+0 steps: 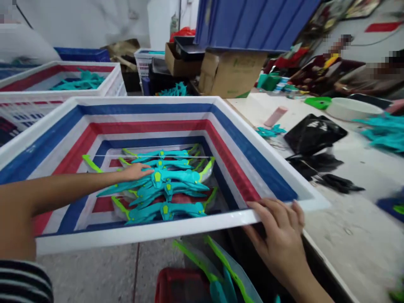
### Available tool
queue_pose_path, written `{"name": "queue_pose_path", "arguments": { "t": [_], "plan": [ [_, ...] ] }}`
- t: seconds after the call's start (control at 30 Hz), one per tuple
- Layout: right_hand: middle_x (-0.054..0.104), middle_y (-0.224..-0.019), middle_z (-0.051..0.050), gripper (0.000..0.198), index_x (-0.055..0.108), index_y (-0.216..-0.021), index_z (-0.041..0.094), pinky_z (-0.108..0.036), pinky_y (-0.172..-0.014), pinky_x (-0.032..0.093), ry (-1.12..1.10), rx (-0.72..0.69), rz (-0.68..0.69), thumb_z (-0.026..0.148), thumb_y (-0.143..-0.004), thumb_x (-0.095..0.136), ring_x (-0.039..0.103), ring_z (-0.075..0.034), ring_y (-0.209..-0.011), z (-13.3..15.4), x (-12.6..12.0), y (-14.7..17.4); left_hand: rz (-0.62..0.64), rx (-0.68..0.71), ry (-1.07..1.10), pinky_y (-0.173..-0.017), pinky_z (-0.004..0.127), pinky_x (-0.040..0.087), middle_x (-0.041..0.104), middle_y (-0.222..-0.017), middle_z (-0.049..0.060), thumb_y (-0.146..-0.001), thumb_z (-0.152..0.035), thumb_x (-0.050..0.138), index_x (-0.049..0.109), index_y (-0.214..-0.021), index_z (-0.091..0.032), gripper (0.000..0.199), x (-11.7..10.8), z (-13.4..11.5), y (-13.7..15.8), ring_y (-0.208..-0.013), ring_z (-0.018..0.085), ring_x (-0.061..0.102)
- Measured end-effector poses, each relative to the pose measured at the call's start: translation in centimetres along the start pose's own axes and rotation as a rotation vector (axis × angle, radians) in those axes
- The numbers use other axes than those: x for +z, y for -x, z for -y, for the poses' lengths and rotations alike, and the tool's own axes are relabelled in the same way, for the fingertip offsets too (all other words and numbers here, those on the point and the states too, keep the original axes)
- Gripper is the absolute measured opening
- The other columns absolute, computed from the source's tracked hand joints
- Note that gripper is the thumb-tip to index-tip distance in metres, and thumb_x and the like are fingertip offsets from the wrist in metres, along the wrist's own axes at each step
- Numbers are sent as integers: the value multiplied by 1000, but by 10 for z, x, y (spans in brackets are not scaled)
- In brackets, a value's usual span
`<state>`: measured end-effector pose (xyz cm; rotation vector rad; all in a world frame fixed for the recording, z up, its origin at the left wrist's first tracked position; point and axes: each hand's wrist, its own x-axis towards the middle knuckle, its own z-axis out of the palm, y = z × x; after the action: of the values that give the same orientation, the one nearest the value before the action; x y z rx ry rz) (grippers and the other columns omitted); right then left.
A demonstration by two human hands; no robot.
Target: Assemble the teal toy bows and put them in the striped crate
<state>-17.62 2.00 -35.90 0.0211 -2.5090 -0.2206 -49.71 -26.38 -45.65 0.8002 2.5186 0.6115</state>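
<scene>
My left hand (137, 171) reaches down inside a large white-rimmed crate (142, 231) lined with striped red, white and blue sheeting. Its fingers close on the left part of a teal toy bow (184, 176) that has lime-green limbs and a thin string; the fingertips are partly hidden. Several similar bows lie stacked in rows around it, such as the front bow (183, 209). At the crate's near right corner, my right hand (277, 227) is hooked over the white rim, fingers on top and thumb below.
Below the rim stands a red container (179, 284), with more lime-and-teal pieces (221, 269) beside it. On the right, a white table (356, 214) bears a black plastic bag (315, 132) and teal parts (385, 132). Another lined crate (116, 78) stands behind left; people sit at the far right.
</scene>
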Motion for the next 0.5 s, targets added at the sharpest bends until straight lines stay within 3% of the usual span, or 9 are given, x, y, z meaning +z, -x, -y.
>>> {"name": "queue_pose_path", "arguments": {
  "t": [0.13, 0.27, 0.37, 0.5],
  "plan": [
    [57, -101, -12, 29, 54, -112, 20, -58, -102, 28, -10, -15, 47, 35, -89, 45, 53, -32, -103, -2, -2, 2, 194, -11, 16, -101, 40, 41, 63, -124, 9, -78, -64, 45, 65, -116, -18, 63, 63, 8, 1, -118, 31, 56],
    [56, -102, -12, 33, 51, -119, 23, -60, -103, 26, -32, 10, 79, 35, -89, 46, 53, -33, -104, -3, -2, 5, 291, -1, 64, -102, 39, 41, 62, -127, 6, -81, -60, 44, 63, -121, -21, 59, 107, 9, 12, -118, 29, 56],
    [56, -103, -13, 36, 50, -122, 24, -62, -105, 24, -59, 34, 93, 36, -89, 45, 53, -35, -107, -4, -2, 6, 315, -13, 106, -103, 38, 39, 59, -130, 8, -83, -56, 41, 59, -125, -18, 59, 126, 7, 21, -121, 29, 53],
    [57, -110, -12, 38, 47, -126, 28, -65, -107, 21, -102, 70, 104, 35, -88, 47, 51, -35, -115, 2, -5, 4, 342, -19, 165, -102, 35, 39, 60, -130, 7, -83, -51, 42, 58, -124, -20, 54, 134, 7, 27, -120, 27, 54]
  ]
}}
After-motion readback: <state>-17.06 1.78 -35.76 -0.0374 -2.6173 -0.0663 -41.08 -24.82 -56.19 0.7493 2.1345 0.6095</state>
